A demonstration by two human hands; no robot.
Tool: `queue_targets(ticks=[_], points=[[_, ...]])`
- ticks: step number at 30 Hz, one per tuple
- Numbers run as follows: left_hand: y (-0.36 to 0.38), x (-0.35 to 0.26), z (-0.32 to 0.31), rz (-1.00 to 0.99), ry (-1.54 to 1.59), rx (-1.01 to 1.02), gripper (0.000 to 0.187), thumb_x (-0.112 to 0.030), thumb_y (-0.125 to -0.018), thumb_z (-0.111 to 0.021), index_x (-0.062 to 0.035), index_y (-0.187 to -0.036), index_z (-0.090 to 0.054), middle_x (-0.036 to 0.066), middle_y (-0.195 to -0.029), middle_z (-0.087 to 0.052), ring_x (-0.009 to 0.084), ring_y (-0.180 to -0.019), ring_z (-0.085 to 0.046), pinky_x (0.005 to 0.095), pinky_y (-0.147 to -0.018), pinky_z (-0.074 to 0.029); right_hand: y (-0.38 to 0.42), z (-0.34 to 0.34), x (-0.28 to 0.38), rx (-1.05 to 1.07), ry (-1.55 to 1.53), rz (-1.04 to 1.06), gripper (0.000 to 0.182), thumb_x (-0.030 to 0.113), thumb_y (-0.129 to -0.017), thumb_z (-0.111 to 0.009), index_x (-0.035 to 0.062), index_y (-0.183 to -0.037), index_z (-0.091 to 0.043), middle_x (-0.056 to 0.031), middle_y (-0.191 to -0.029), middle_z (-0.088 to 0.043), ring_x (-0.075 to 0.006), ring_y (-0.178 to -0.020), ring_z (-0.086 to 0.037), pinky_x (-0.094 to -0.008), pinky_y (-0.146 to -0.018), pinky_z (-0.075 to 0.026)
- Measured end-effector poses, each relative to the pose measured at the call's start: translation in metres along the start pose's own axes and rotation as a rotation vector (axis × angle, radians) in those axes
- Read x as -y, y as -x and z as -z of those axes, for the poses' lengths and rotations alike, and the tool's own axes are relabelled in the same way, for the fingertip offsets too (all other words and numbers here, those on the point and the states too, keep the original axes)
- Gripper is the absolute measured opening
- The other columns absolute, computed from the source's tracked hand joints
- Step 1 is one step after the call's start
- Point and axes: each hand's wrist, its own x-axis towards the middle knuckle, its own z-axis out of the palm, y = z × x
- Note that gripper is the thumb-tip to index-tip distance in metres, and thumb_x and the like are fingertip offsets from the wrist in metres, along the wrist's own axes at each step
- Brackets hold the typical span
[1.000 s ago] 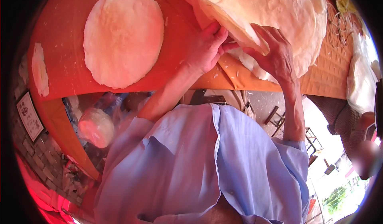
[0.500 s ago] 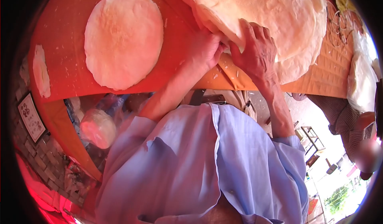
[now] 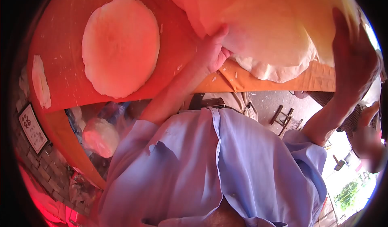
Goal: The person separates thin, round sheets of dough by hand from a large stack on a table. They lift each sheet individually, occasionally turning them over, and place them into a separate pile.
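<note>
A large, thin round flatbread sheet (image 3: 258, 21) spreads over a stack of similar sheets, whose pale ruffled edge (image 3: 279, 71) shows below it. My left hand (image 3: 216, 51) is closed on the sheet's near left edge, thumb on top and fingers curled beneath. At the far right, my right hand (image 3: 355, 57) is at the sheet's right side, dark and somewhat blurred; the sheet runs up to its thumb and fingers and seems held there. A smaller round flatbread (image 3: 121, 47) lies flat on the orange cloth (image 3: 178, 45) to the left.
A narrow pale strip (image 3: 41, 81) lies near the cloth's left edge. Below the table are a plastic-wrapped pale bundle (image 3: 101, 137) and a framed sign (image 3: 33, 128). A small wooden stool (image 3: 283, 118) stands on the floor; another person (image 3: 365, 142) is at the right.
My right hand has swung from beside my left hand out to the far right, and the top sheet now looks raised and stretched across. My left hand stays at its near edge.
</note>
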Motion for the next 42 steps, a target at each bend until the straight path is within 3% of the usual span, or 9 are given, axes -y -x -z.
queue_targets(ticks=[2,8,18,22,27,32,36,39,42], points=[[-0.005,0.004,0.01,0.006,-0.005,0.041,0.048,-0.031,-0.099,-0.051,-0.0024,-0.137,-0.042,0.012,-0.134,-0.053,0.0276,-0.126,-0.05,0.0442,-0.107,-0.041,0.019,-0.015,0.006,-0.075,0.152,0.394,0.022,0.028,-0.085,-0.069,0.0171,-0.104,-0.073,-0.0094,-0.081,-0.072,-0.0188,-0.066,-0.069,-0.0306,-0.065,-0.053],[0.004,0.001,0.024,0.03,-0.052,-0.132,0.044,-0.03,-0.101,-0.047,-0.0018,-0.135,-0.043,0.012,-0.134,-0.053,0.0269,-0.124,-0.052,0.043,-0.103,-0.045,-0.02,-0.057,-0.046,0.204,-0.041,-0.015,0.032,0.036,-0.085,-0.072,0.0049,-0.089,-0.07,-0.004,-0.054,-0.057,-0.0095,-0.053,-0.049,-0.0325,-0.053,-0.043],[0.004,0.001,0.03,0.039,-0.106,-0.125,0.045,-0.034,-0.1,-0.049,-0.0042,-0.133,-0.046,0.009,-0.131,-0.056,0.0221,-0.121,-0.054,0.0397,-0.101,-0.046,-0.044,0.074,-0.008,-0.071,0.076,0.23,0.022,0.011,-0.076,-0.068,0.0089,-0.098,-0.071,-0.0049,-0.075,-0.065,-0.017,-0.067,-0.061,-0.0313,-0.061,-0.049],[0.019,0.0,0.019,-0.042,-0.147,-0.035,0.045,-0.035,-0.099,-0.048,-0.0058,-0.133,-0.046,0.009,-0.131,-0.056,0.0221,-0.12,-0.054,0.0412,-0.099,-0.046,0.02,-0.008,0.035,0.161,-0.072,0.349,0.033,0.002,-0.072,-0.065,0.0105,-0.103,-0.07,-0.0086,-0.083,-0.068,-0.022,-0.072,-0.067,-0.0319,-0.065,-0.053],[0.031,0.001,0.019,-0.029,-0.04,0.027,0.048,-0.038,-0.097,-0.047,-0.0063,-0.133,-0.045,0.01,-0.13,-0.056,0.024,-0.118,-0.055,0.0441,-0.095,-0.047,0.096,-0.13,0.059,0.429,-0.268,0.344,0.007,0.006,-0.067,-0.06,0.0026,-0.073,-0.057,-0.0165,-0.073,-0.062,-0.0338,-0.071,-0.063,-0.044,-0.057,-0.049],[0.047,-0.015,0.005,-0.027,0.144,0.173,0.051,-0.042,-0.098,-0.044,-0.0075,-0.135,-0.046,0.012,-0.133,-0.054,0.0271,-0.121,-0.054,0.048,-0.098,-0.045,0.114,-0.116,0.056,0.511,-0.269,0.314,0.023,0.018,-0.072,-0.068,0.0021,-0.086,-0.061,-0.0176,-0.09,-0.062,-0.0332,-0.088,-0.061,-0.0431,-0.074,-0.048],[0.03,-0.003,0.013,-0.026,-0.209,-0.238,0.034,-0.015,-0.091,-0.062,-0.0083,-0.123,-0.054,0.007,-0.119,-0.062,0.0206,-0.107,-0.061,0.0389,-0.086,-0.055,0.119,-0.094,0.024,0.331,-0.437,0.268,0.06,0.04,-0.07,-0.08,0.0025,-0.112,-0.063,-0.0162,-0.102,-0.062,-0.0332,-0.097,-0.058,-0.041,-0.083,-0.047],[0.029,0.002,0.006,-0.156,-0.184,-0.338,0.03,-0.008,-0.089,-0.062,-0.0085,-0.119,-0.056,0.006,-0.109,-0.065,0.019,-0.097,-0.065,0.0345,-0.077,-0.057,0.096,-0.112,-0.047,-0.064,-0.209,0.021,0.054,0.037,-0.077,-0.077,0.0002,-0.114,-0.063,-0.0167,-0.097,-0.064,-0.031,-0.086,-0.061,-0.0391,-0.074,-0.05],[0.035,-0.007,0.005,-0.229,-0.22,-0.205,0.029,-0.005,-0.089,-0.061,-0.0085,-0.118,-0.057,0.005,-0.108,-0.065,0.019,-0.094,-0.065,0.0336,-0.076,-0.057,0.075,-0.134,-0.105,0.151,-1.081,-0.966,0.062,0.048,-0.089,-0.062,-0.0026,-0.124,-0.056,-0.0105,-0.098,-0.064,-0.0193,-0.086,-0.064,-0.0324,-0.075,-0.051]])
